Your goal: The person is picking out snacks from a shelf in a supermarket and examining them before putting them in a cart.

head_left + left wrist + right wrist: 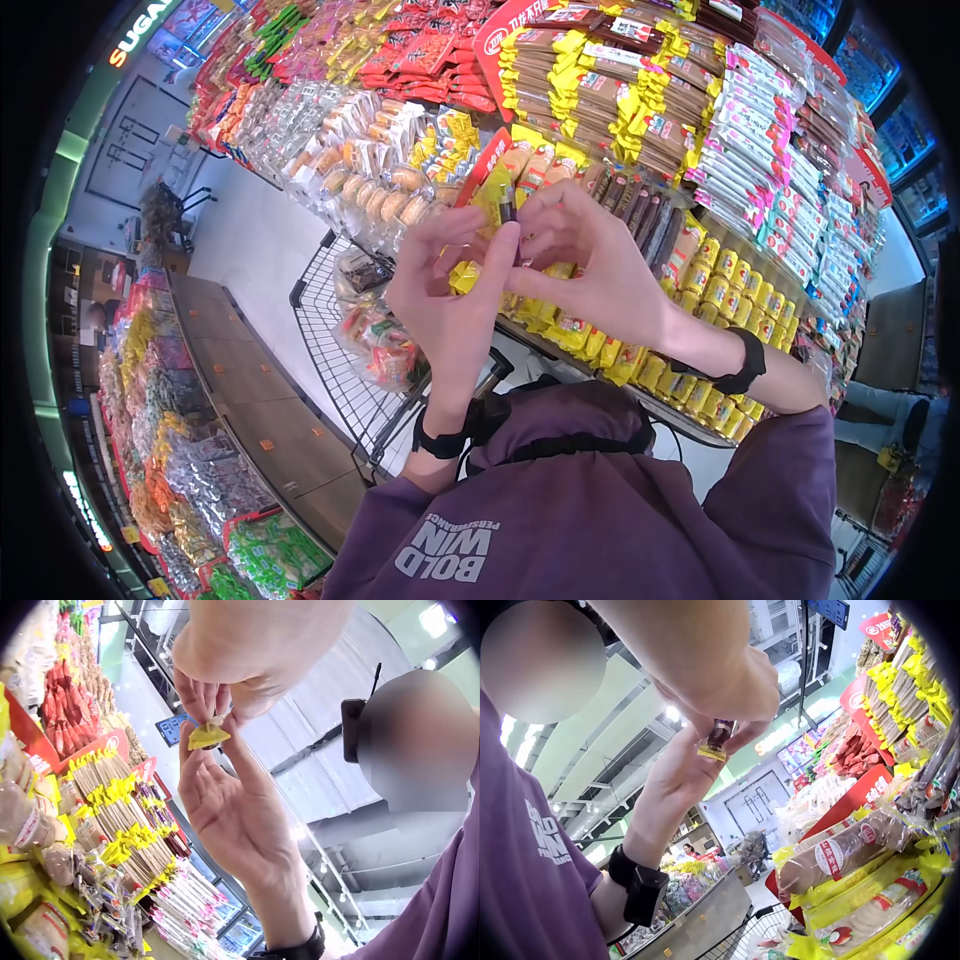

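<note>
A small wrapped snack (507, 207), dark with yellow wrapper ends, is held up in front of the chest between both hands. My left hand (445, 285) pinches it from one side with thumb and fingertips. From the other side, the fingertips of my right hand (592, 255) grip it too. In the left wrist view, the yellow wrapper end (209, 737) faces the camera between the fingertips. The right wrist view shows the dark middle of the snack (721, 733) above its yellow end; the fingers partly cover it.
A slanted display of yellow-ended packets (725, 290) lies below and to the right. Packaged round pastries (395, 195) are ahead. A wire shopping cart (330, 330) holding bagged goods stands at the left, beside a wooden counter (235, 370) with more packets.
</note>
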A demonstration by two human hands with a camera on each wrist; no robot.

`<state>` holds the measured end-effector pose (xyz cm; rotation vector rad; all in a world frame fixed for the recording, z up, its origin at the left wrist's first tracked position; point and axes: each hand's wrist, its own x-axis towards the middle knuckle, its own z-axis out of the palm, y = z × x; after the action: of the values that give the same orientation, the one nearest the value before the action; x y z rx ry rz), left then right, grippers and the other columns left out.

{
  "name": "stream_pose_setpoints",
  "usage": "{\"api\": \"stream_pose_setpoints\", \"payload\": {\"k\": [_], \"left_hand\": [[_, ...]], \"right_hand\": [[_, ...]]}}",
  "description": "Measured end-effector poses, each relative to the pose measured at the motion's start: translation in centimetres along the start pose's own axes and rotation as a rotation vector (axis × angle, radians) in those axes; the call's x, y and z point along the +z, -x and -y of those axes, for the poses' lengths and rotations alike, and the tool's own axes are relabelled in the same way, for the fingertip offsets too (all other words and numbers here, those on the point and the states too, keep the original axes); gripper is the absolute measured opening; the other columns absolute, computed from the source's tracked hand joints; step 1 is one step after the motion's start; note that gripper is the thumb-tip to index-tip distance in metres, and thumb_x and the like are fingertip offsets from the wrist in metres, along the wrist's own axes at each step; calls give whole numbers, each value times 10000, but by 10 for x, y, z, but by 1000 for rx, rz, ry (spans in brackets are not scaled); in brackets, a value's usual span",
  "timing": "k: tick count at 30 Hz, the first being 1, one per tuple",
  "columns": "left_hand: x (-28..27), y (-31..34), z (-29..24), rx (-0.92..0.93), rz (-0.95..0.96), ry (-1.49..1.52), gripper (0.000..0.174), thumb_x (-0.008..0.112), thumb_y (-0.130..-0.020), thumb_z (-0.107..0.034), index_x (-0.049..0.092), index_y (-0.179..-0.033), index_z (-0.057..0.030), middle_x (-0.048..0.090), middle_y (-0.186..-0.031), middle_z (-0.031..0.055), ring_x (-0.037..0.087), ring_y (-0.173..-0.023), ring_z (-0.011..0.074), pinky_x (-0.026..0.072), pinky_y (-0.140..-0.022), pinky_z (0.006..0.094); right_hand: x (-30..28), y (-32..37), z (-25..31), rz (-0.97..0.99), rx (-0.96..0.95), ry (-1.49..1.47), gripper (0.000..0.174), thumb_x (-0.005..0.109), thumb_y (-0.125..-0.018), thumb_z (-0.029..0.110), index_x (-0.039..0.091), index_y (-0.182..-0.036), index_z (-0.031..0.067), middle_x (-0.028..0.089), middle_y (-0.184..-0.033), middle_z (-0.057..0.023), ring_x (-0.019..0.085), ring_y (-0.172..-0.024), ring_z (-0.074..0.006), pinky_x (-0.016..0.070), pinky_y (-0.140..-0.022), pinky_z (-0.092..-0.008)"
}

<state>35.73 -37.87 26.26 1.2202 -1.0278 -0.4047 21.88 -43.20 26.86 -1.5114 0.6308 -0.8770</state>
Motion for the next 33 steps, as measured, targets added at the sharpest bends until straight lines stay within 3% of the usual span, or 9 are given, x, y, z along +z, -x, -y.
{"api": "stream_pose_setpoints", "payload": {"k": [3, 6, 9, 15, 16, 19, 21, 27, 33], "left_hand": [[-2, 2, 0, -3, 107, 20, 183, 721, -820, 36, 663, -990, 4, 676, -979, 98, 635, -814, 113, 494, -787, 242], [-7, 1, 9, 126, 95, 6, 194, 749, -769, 53, 682, -937, -18, 690, -971, 90, 641, -857, 158, 497, -789, 277], [-12, 2, 5, 468, 159, -263, 216, 761, -731, 58, 697, -917, -30, 700, -968, 81, 640, -894, 201, 498, -794, 308], [-17, 7, 3, 608, 154, -315, 246, 781, -703, 51, 700, -920, -32, 708, -963, 68, 656, -874, 219, 502, -779, 314], [-17, 7, 3, 592, 154, -301, 242, 778, -711, 57, 692, -922, -24, 705, -970, 83, 656, -879, 214, 500, -793, 309], [-18, 10, 2, 521, 135, -249, 226, 764, -737, 63, 682, -934, -10, 702, -973, 108, 662, -880, 203, 502, -811, 300], [-17, 11, 5, 446, 91, -202, 212, 748, -757, 50, 692, -950, -14, 706, -949, 98, 673, -861, 201, 514, -795, 300], [-18, 15, -3, -137, 199, 122, 185, 688, -866, -21, 644, -1036, 41, 689, -931, 93, 648, -877, 112, 511, -784, 249], [-20, 9, 6, -209, 323, 305, 216, 674, -880, -20, 610, -1075, 47, 675, -976, 85, 638, -855, 93, 503, -756, 226]], "right_hand": [[0, 0, -3, 4, 12, -14, 439, 754, -822, 114, 525, -1176, -7, 670, -1018, -97, 659, -907, -130, 526, -757, -270], [-4, -3, -7, 71, 25, -197, 459, 691, -871, 58, 491, -1280, -5, 662, -1096, -99, 647, -976, -132, 527, -796, -274], [-7, -2, -2, 175, 63, -302, 481, 596, -914, -22, 435, -1367, 6, 646, -1153, -101, 616, -1056, -130, 496, -900, -292], [-6, 1, 2, 262, 87, -315, 518, 524, -938, -62, 383, -1430, 16, 638, -1171, -104, 585, -1120, -139, 458, -979, -315], [-5, 1, 1, 268, 74, -316, 520, 522, -938, -65, 381, -1432, 16, 637, -1173, -105, 583, -1126, -142, 457, -980, -316], [-3, 2, 2, 240, 44, -292, 494, 556, -927, -63, 407, -1391, 21, 636, -1188, -95, 606, -1062, -114, 514, -796, -259], [-4, 3, -3, 180, -9, -225, 453, 618, -898, -45, 463, -1319, 16, 664, -1062, -72, 623, -958, -98, 509, -750, -243], [-5, -1, 3, 29, -91, 75, 370, 787, -783, 66, 552, -1065, 14, 615, -747, 1, 577, -685, -56, 468, -605, -222], [-4, -1, 4, 43, -105, 221, 371, 814, -751, 107, 552, -996, 12, 591, -710, -14, 582, -665, -66, 475, -570, -242]]}}
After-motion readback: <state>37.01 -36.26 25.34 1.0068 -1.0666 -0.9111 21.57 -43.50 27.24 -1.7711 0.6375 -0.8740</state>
